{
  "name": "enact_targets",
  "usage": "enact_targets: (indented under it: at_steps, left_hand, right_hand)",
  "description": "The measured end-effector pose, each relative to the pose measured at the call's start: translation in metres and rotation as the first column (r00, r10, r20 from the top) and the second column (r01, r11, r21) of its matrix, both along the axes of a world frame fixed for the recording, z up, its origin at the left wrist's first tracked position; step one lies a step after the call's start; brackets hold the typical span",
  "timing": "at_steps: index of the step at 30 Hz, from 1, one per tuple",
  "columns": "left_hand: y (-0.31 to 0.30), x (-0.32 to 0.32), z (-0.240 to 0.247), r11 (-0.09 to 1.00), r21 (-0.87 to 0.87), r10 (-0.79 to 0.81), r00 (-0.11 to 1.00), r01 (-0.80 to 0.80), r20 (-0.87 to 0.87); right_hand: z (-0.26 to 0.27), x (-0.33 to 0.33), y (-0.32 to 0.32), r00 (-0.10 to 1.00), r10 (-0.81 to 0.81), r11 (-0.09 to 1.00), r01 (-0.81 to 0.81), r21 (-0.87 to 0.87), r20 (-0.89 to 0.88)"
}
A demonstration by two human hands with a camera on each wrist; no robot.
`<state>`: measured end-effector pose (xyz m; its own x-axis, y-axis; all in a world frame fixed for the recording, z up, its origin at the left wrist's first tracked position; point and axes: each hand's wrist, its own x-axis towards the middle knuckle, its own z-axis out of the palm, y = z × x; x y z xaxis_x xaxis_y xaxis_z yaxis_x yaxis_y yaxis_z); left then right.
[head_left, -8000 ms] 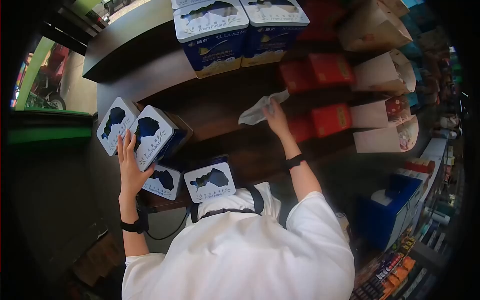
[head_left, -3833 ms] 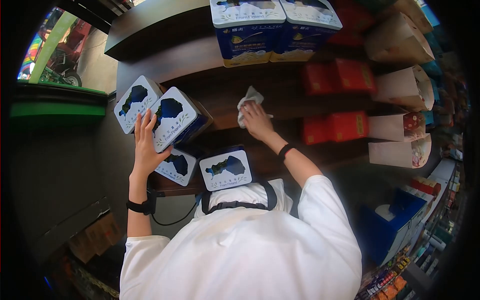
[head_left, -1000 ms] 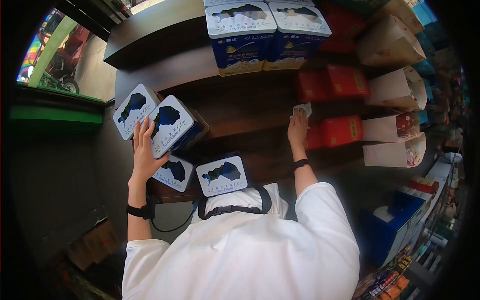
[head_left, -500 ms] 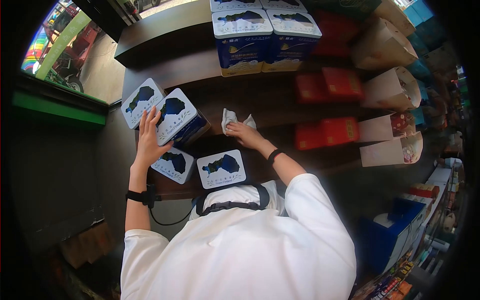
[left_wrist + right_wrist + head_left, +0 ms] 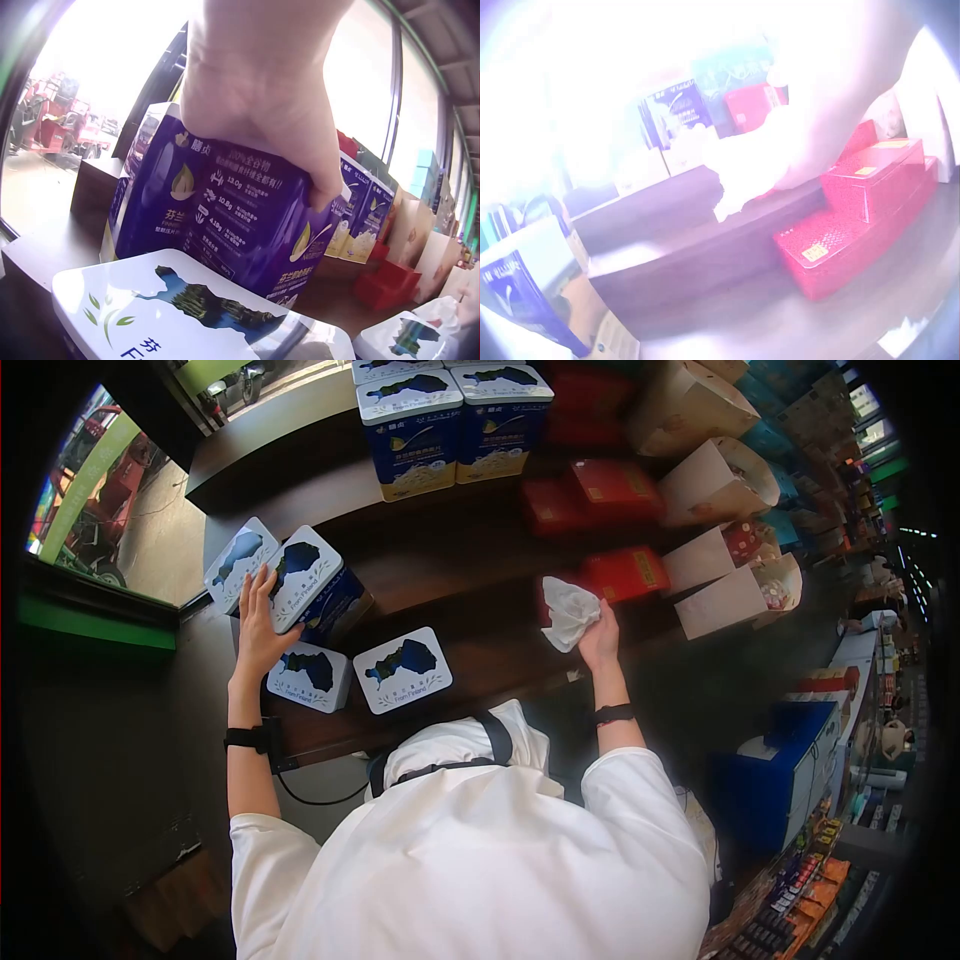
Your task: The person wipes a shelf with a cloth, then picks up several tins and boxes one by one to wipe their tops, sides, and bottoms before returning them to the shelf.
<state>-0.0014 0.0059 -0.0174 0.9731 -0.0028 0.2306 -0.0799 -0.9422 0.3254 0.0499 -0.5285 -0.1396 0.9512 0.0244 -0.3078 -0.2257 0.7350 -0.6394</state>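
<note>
My left hand rests on a blue tin with a white lid, its fingers extended along the lid and its thumb at the near corner. In the left wrist view the thumb lies over the top edge of the blue tin side. Another tin stands against it on the far left. Two more white-lidded tins are close by at the near edge. Over the right part of the dark stepped shelf, my right hand pinches a crumpled white tissue; glare washes it out in the right wrist view.
Several blue tins stand on a higher step at the back. Red boxes are beside the right hand, with paper gift bags beyond them. A blue box stands at the lower right.
My right hand has wiped to and fro across the shelf with the tissue, and has just moved right from the middle to beside the red boxes. The left hand stays on the tin.
</note>
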Motion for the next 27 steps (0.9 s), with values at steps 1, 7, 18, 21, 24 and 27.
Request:
enact_targets:
  at_steps: [1,7,18,21,24,27]
  left_hand:
    - [0.001,0.0,-0.001,1.0,0.003,-0.005,1.0,0.005,0.006]
    - [0.004,0.001,-0.006,1.0,0.022,-0.013,1.0,0.013,0.001]
    - [0.007,0.001,-0.013,0.997,-0.001,-0.073,0.996,0.073,0.053]
    - [0.004,0.002,-0.015,0.997,-0.001,-0.071,0.995,0.071,0.066]
    - [0.005,-0.002,-0.013,0.998,0.003,-0.067,0.996,0.067,0.061]
    - [0.006,0.003,-0.016,0.996,0.004,-0.086,0.993,0.086,0.081]
  right_hand:
    - [0.016,-0.014,0.005,0.999,0.0,0.998,0.003,0.056,-0.047]
    - [0.04,-0.067,-0.01,0.987,-0.155,0.977,0.16,-0.141,0.044]
    - [0.107,-0.191,-0.104,0.96,-0.237,0.269,0.212,-0.939,0.149]
    - [0.106,-0.215,-0.11,0.843,-0.493,0.494,0.473,-0.729,0.214]
    - [0.103,-0.228,-0.123,0.889,-0.411,0.231,0.318,-0.919,0.204]
    - [0.093,-0.225,-0.127,0.937,-0.157,-0.76,0.087,-0.644,0.311]
